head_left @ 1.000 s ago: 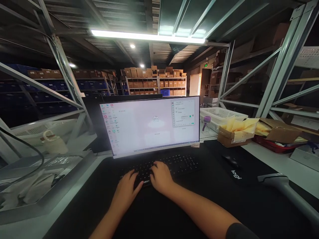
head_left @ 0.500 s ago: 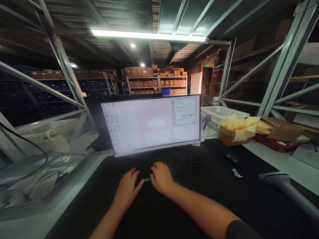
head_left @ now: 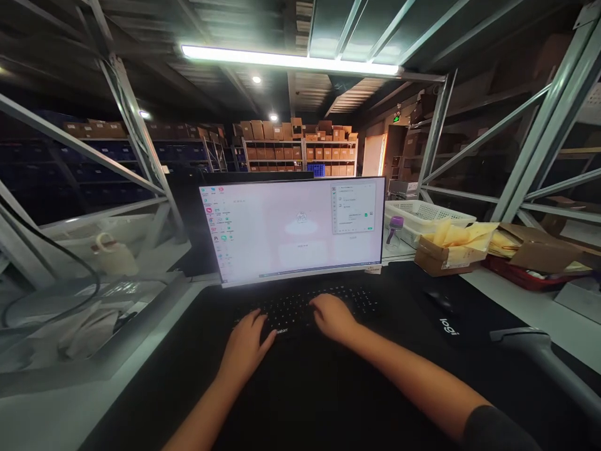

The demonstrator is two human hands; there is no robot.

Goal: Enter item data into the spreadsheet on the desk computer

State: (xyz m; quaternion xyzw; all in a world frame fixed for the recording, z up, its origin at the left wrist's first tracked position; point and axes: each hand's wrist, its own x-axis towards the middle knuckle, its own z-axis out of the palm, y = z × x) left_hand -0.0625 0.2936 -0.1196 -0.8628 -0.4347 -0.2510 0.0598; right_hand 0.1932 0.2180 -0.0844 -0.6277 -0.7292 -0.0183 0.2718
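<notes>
A black keyboard point(head_left: 291, 311) with white key markings lies on a large black desk mat point(head_left: 300, 394). My left hand point(head_left: 244, 341) rests over its left end, fingers apart on the keys and thumb stretched toward the front edge. Over the right half of the keys, my right hand point(head_left: 334, 318) has its fingers bent down; nothing is seen in it. Behind the keyboard stands a lit monitor point(head_left: 300, 228), with icons down its left side and a small chat-like window at its upper right.
Right of the keyboard are a black mouse point(head_left: 439, 300) and a grey handheld scanner point(head_left: 526, 341). Farther back stand a box of yellow envelopes point(head_left: 446, 260), a white basket point(head_left: 429, 216) and a purple-topped object point(head_left: 395, 224). A tray with bags point(head_left: 89, 338) sits at left.
My right hand has moved right along the keyboard, away from my left hand. The left hand stays over the left keys. The view has shifted slightly.
</notes>
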